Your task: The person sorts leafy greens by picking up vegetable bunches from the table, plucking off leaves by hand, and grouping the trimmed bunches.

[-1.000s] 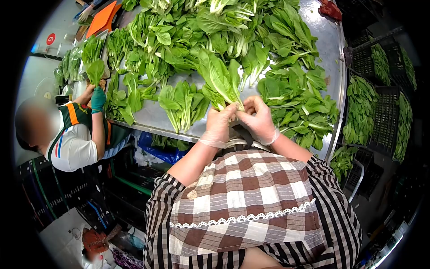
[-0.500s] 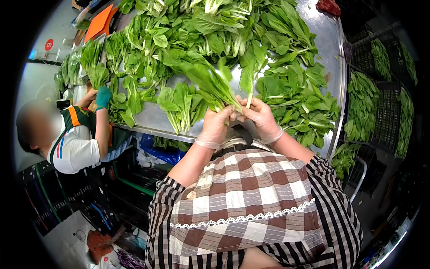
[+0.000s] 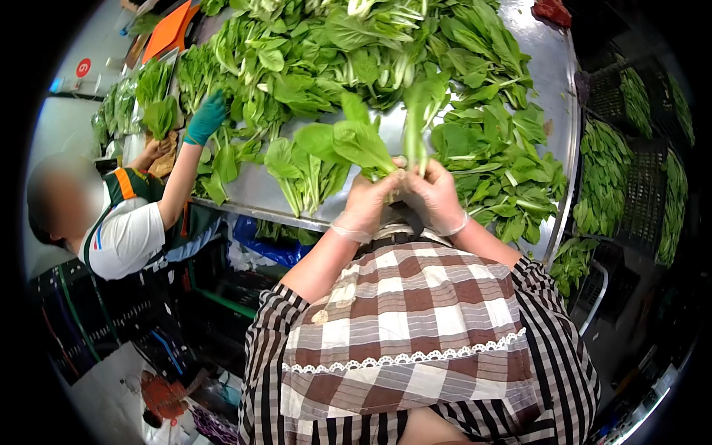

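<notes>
Left to right, wrapped greens (image 3: pixel 121 104) stand at the far edge of a produce room, near a co-worker (image 3: pixel 126 245) whose green-gloved hand (image 3: pixel 206 119) is over the leaves along the metal desk (image 3: pixel 248 199). The co-worker's other hand (image 3: pixel 154 148) is just beside a small bunch (image 3: pixel 159 117). At the desk's near edge, a worker's left hand (image 3: pixel 368 206), in a clear glove, closes its grip around the stem ends of a leafy bunch (image 3: pixel 363 144), the leaves fanning out above the desk. Close beside it, the right hand (image 3: pixel 439 202), also in a clear glove, pinches a blurred upright stalk (image 3: pixel 417 130) in a narrow grip. A small cluster (image 3: pixel 300 170) lies apart on bare metal to the left, while a broad heap of greens (image 3: pixel 319 52) covers much of the desk beyond and more loose greens (image 3: pixel 512 163) spread to the right. At far right, dark crates (image 3: pixel 641 185) hold closely laid greens (image 3: pixel 602 178). Judging by the scene, the work is well short of complete: much remains loose, and whether the crated greens are finished cannot be told.
</notes>
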Available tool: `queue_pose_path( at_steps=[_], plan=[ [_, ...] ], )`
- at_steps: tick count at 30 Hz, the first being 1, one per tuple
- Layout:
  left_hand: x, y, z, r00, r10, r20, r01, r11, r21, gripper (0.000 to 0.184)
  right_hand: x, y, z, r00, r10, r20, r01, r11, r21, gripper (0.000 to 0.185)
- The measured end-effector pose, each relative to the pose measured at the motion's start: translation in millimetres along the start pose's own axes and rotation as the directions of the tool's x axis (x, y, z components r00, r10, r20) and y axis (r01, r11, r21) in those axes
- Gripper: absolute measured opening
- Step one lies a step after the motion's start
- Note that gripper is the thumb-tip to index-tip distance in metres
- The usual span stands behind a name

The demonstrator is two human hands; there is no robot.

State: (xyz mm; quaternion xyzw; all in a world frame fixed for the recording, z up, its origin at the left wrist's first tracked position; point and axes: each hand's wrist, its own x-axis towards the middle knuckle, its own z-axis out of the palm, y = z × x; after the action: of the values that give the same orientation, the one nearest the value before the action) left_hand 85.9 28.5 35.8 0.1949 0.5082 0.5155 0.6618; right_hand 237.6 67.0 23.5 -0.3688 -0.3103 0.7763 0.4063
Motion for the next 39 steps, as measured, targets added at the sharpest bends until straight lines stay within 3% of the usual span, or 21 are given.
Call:
queue_pose_path(
  at_steps=[2, 4, 8, 9, 10, 11, 12, 14, 15, 18, 19, 20, 21, 22, 24, 27, 28, 31, 33, 35, 39],
  plan=[
    [-1.7, -2.1, 2.9, 0.998, 0.057, 0.028, -0.059, 0.997, 0.052, 0.027, 5.2, 14.6, -13.8, 0.990, -0.089, -0.107, 0.076, 0.990, -0.122, 0.014],
    [-3.1, -8.5, 5.7, 0.996, 0.087, 0.031, -0.088, 0.995, 0.052, 0.024, 3.5, 8.2, -8.2, 0.980, -0.140, -0.139, 0.130, 0.988, -0.081, 0.014],
    [-6.2, -1.3, 6.3, 0.965, 0.257, 0.049, -0.261, 0.928, 0.267, 0.020, 8.0, 14.2, -30.2, 0.933, -0.296, -0.207, 0.202, 0.903, -0.380, 0.010],
    [-4.1, 3.4, -0.8, 0.963, 0.267, 0.035, -0.266, 0.923, 0.278, 0.019, 6.8, 3.9, -23.3, 0.908, -0.297, -0.296, 0.220, 0.939, -0.266, 0.010],
    [-2.8, 8.5, -8.9, 0.960, 0.278, 0.020, -0.271, 0.918, 0.288, 0.018, 9.8, 1.2, -31.2, 0.902, -0.275, -0.333, 0.183, 0.941, -0.284, 0.011],
    [-6.8, 13.2, -15.6, 0.965, 0.250, -0.075, -0.217, 0.927, 0.305, 0.019, 8.0, -4.8, -38.6, 0.929, -0.146, -0.339, 0.056, 0.964, -0.261, 0.014],
    [-11.0, 17.5, -22.2, 0.973, 0.214, -0.092, -0.197, 0.967, 0.164, 0.020, 4.3, -12.1, -42.9, 0.939, -0.011, -0.344, -0.075, 0.969, -0.236, 0.018],
    [-18.6, 25.3, -37.4, 0.985, 0.135, -0.112, -0.149, 0.981, -0.126, 0.021, -7.5, -23.2, -47.3, 0.908, 0.269, -0.322, -0.376, 0.861, -0.342, 0.025],
    [-18.6, 20.5, -52.4, 0.986, 0.159, -0.054, -0.167, 0.969, -0.183, 0.028, -12.2, -25.5, -48.5, 0.857, 0.403, -0.321, -0.508, 0.765, -0.396, 0.029],
    [-31.5, 25.2, -79.6, 0.968, 0.165, -0.189, -0.179, 0.982, -0.058, 0.021, -16.8, -19.8, -55.6, 0.845, 0.493, -0.208, -0.508, 0.618, -0.600, 0.036],
    [-33.1, 22.7, -93.5, 0.952, 0.138, -0.272, -0.128, 0.990, 0.054, 0.022, -15.5, -16.8, -51.9, 0.881, 0.440, -0.173, -0.432, 0.604, -0.670, 0.034],
    [-32.1, 16.8, -110.1, 0.928, 0.123, -0.352, -0.069, 0.985, 0.160, 0.024, -10.0, -11.3, -47.6, 0.947, 0.309, -0.086, -0.262, 0.588, -0.766, 0.032],
    [-28.7, 9.3, -124.5, 0.913, 0.186, -0.364, -0.107, 0.968, 0.226, 0.029, 0.7, -3.9, -44.7, 0.983, 0.182, 0.018, -0.086, 0.543, -0.836, 0.029],
    [-29.8, 9.9, -127.7, 0.868, 0.347, -0.355, -0.218, 0.909, 0.355, 0.035, 10.2, 0.7, -37.2, 0.989, 0.061, 0.135, 0.091, 0.468, -0.879, 0.026],
    [-26.9, 0.3, -157.0, 0.825, 0.471, -0.312, -0.127, 0.692, 0.710, 0.045, 34.7, 4.8, -18.9, 0.978, -0.109, 0.178, 0.203, 0.293, -0.934, 0.019],
    [-26.4, -3.8, -177.5, 0.829, 0.472, -0.299, 0.062, 0.454, 0.889, 0.055, 82.7, 5.4, -20.3, 0.930, -0.358, 0.080, 0.163, 0.209, -0.964, 0.020],
    [-25.5, -5.4, -161.7, 0.822, 0.475, -0.314, 0.105, 0.415, 0.904, 0.056, 95.7, 0.3, -38.9, 0.934, -0.356, -0.027, 0.064, 0.241, -0.968, 0.024],
    [-35.1, 1.3, -150.3, 0.800, 0.482, -0.358, 0.211, 0.333, 0.919, 0.061, 108.2, -13.8, -52.5, 0.935, -0.297, -0.193, -0.173, 0.092, -0.981, 0.036],
    [-38.1, -4.5, -151.4, 0.761, 0.538, -0.362, 0.175, 0.367, 0.914, 0.063, 106.4, -23.7, -53.4, 0.941, -0.226, -0.253, -0.263, -0.014, -0.965, 0.043],
    [-38.7, -9.7, -154.3, 0.723, 0.592, -0.356, 0.155, 0.362, 0.919, 0.065, 106.0, -26.2, -52.6, 0.946, -0.188, -0.265, -0.279, -0.055, -0.959, 0.046],
    [-34.7, -5.4, -143.4, 0.693, 0.688, -0.216, 0.148, 0.157, 0.976, 0.062, 101.3, -37.3, -48.9, 0.950, -0.131, -0.284, -0.300, -0.128, -0.945, 0.052]
  ],
)
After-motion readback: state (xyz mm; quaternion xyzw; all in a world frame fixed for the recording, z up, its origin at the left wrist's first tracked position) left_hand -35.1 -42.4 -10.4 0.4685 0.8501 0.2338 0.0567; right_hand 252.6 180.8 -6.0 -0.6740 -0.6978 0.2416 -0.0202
